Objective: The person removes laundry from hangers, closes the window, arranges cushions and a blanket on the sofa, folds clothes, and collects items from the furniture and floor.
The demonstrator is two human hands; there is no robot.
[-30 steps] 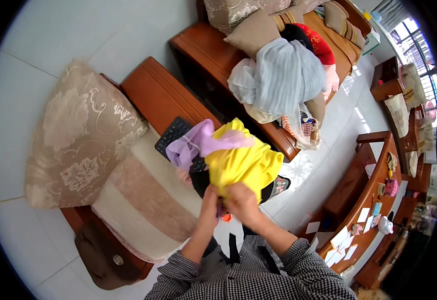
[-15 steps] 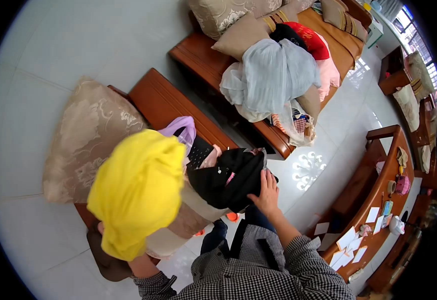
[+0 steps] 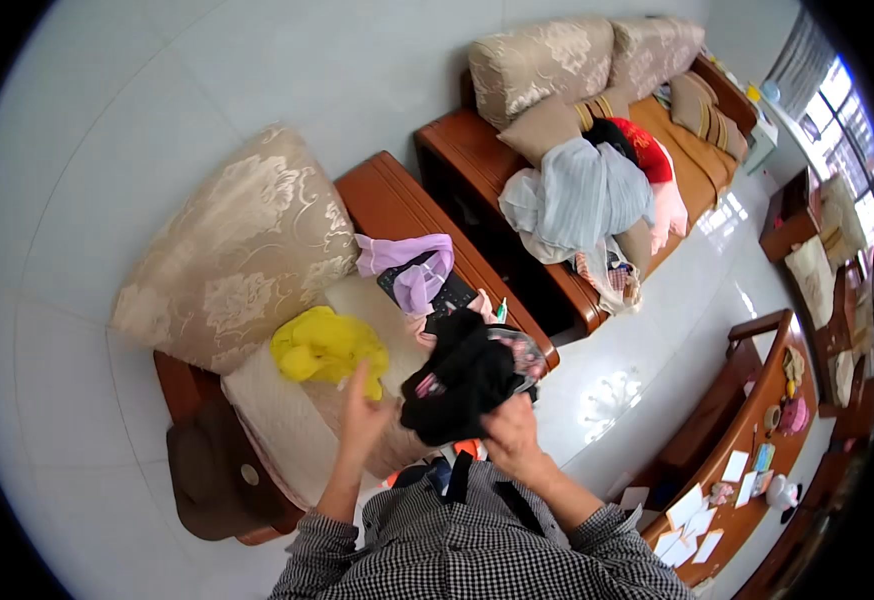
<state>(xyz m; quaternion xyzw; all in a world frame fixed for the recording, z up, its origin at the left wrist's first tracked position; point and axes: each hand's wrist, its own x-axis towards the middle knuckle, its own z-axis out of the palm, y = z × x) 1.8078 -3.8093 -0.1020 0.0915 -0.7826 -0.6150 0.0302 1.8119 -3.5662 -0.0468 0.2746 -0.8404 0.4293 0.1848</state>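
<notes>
Black cloth (image 3: 462, 385), all bunched up, is right in front of the person's tummy, near the end of the brown wooden side table (image 3: 397, 195). To its right is plenty of shiny floor (image 3: 597, 425) to move over, up to the long wooden table (image 3: 732, 450). To its left the soft chair seat (image 3: 277, 400) fills the room up to the arm of the chair.

The right hand (image 3: 513, 428) has its fingers curled tight on the low right edge of the black cloth. The left hand (image 3: 365, 415) is loose, with the fingers apart – one points up in front of the yellow cloth (image 3: 322, 345). That hand is blurry, so I can't tell if it touches the yellow cloth.

The black cloth is crumply, with some pink on it and a flowery bit at its right side. I can't tell if its bottom touches anything.

The yellow cloth lies in a soft heap on the seat. Past the black cloth, purple cloth (image 3: 422, 285) lies by the side table. A big shiny cushion (image 3: 247, 235) leans at the back of the chair. Farther off – on the couch – sits a pile with pale grey cloth (image 3: 592, 190) and red cloth (image 3: 647, 150). White papers (image 3: 692, 520) lie on the long table.
</notes>
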